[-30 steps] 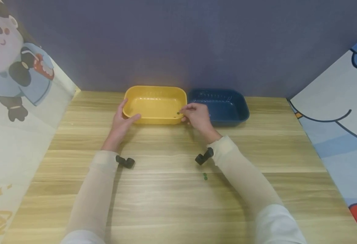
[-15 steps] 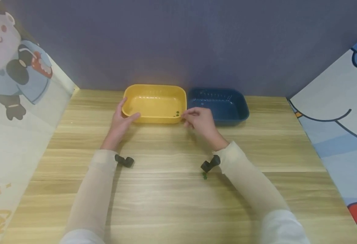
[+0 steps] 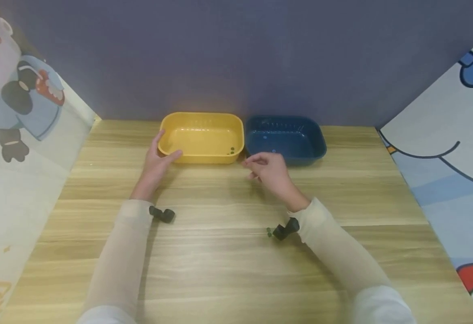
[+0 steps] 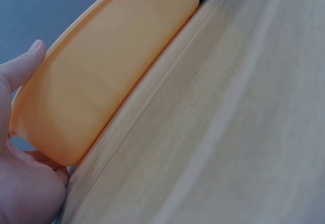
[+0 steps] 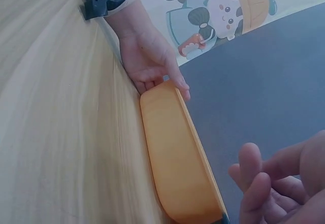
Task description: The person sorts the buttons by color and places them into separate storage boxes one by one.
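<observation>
In the head view, my left hand (image 3: 154,168) grips the left end of a yellow plastic basin (image 3: 202,159), its thumb over the front rim. The left wrist view shows the thumb (image 4: 28,64) against that rim and other fingers low at the basin's end. Several small green pieces (image 3: 232,150) lie in the basin's front right corner. My right hand (image 3: 273,173) hovers in front of the gap between the two basins. Its fingers are loosely bent, and I see nothing between thumb and fingertips in the right wrist view. Small green pieces (image 3: 269,232) lie on the table beside the right wrist camera.
A dark blue basin (image 3: 321,150) stands right beside the yellow one, with a few small pale marks or bits inside. Both are near the grey-blue back panel (image 3: 236,58). The wood-grain table (image 3: 212,270) runs between side walls with cartoon prints.
The right hand has let go of a small green piece in the yellow basin's corner and drawn back towards me, slightly right. The left hand keeps its grip on the basin.
</observation>
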`<state>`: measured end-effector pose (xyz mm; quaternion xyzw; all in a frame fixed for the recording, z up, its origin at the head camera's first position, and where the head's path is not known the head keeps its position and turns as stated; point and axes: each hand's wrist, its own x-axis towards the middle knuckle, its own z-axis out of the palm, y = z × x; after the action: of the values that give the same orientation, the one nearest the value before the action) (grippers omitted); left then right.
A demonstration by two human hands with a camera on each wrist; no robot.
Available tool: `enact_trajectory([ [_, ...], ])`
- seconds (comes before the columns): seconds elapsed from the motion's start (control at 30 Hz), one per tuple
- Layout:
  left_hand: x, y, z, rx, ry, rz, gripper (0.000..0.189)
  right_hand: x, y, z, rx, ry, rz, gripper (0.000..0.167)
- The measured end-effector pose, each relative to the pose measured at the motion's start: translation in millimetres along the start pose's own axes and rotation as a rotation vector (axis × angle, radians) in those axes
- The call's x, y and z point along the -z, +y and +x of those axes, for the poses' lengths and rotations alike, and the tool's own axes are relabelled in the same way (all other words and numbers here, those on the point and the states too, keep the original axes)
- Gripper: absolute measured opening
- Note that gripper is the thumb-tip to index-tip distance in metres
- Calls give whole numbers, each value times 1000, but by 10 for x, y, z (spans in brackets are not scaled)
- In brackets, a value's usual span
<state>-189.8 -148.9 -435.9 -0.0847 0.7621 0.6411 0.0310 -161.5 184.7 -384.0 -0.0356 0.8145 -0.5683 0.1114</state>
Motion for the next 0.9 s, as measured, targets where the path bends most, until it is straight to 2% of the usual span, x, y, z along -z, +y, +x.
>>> enact_trajectory([
  [0.3, 11, -2, -12, -3, -3, -13, 96, 68, 142, -135, 18, -14, 26, 13],
  [0.6, 9, -155, 88, -39, 11, -34, 96, 137, 296, -215, 2, -16, 9, 14],
  [0.8, -8, -180, 99, -63, 27, -38, 94, 152, 362, -283, -21, -45, -51, 20],
  [0.9, -7, -167, 97, -58, 27, -31, 94, 161, 402, -308, -3, -61, -104, 23],
])
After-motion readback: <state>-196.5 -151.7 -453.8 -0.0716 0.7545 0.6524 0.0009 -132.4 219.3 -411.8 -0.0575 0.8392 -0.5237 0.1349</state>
